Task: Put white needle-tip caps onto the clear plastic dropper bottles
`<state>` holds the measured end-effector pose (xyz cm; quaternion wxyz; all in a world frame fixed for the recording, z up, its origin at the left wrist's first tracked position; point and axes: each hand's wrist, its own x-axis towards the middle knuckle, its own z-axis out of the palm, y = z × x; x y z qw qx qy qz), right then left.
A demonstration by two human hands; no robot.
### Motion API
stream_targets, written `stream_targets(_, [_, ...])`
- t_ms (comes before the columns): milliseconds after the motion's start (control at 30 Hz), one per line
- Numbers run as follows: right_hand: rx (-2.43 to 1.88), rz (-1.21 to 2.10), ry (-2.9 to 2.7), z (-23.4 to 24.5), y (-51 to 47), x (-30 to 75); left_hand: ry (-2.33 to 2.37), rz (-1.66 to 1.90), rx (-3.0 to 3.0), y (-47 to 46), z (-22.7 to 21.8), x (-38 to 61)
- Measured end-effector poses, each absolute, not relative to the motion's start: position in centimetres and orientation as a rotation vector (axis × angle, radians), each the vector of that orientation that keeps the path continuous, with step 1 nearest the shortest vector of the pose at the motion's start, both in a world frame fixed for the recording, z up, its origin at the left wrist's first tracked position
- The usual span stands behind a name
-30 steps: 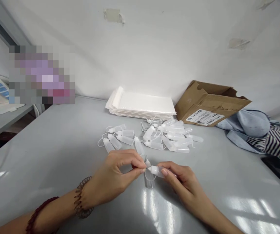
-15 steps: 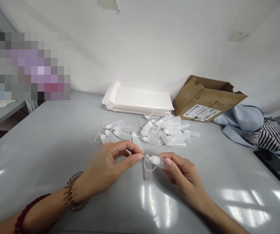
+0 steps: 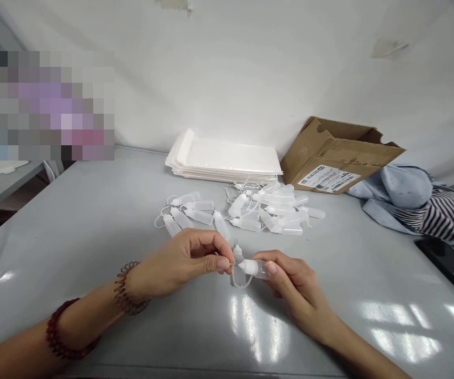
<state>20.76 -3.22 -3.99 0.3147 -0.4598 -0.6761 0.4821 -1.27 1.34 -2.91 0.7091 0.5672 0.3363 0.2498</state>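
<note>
In my right hand [image 3: 290, 289] is a small translucent squeeze bottle [image 3: 260, 269], held level with its white cone top pointing left. My left hand [image 3: 195, 260] pinches thumb and forefinger at the thin tip of that bottle. A fine white tether loop [image 3: 242, 286] hangs from the bottle's collar toward those fingertips, which cover the tip's very end. Just behind, another bottle [image 3: 238, 252] lies on the table, partly hidden by the held one. Farther back lie several loose bottles [image 3: 199, 216] and a heap of similar ones [image 3: 278, 202].
A stack of white padded envelopes [image 3: 230, 158] lies against the wall, beside a tilted open cardboard box [image 3: 341, 158]. On the right are blue and striped cloth [image 3: 432, 210] and a black phone-like object [image 3: 448, 268]. The grey table [image 3: 164, 337] has a front edge near me.
Both hands and the held bottle have shifted slightly toward me. The left hand has turned a little, its fingertips still at the bottle's tip. The lying bottles have stayed in place.
</note>
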Motion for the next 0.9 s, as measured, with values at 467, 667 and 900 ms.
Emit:
stream_targets(467, [-1.162, 1.177, -1.861, -2.7, -3.1, 20.9, 0.715, 0.527, 1.173, 1.4, -2.8, -1.4])
stream_targets(667, [-1.113, 1.112, -1.898, -3.2, -2.8, 21.1, 0.714, 0.509, 1.153, 1.4, -3.3, -1.4])
stream_targets(900, [-1.106, 1.101, -1.921, -3.0, -2.9, 21.0, 0.702, 0.512, 1.144, 1.4, -3.3, -1.3])
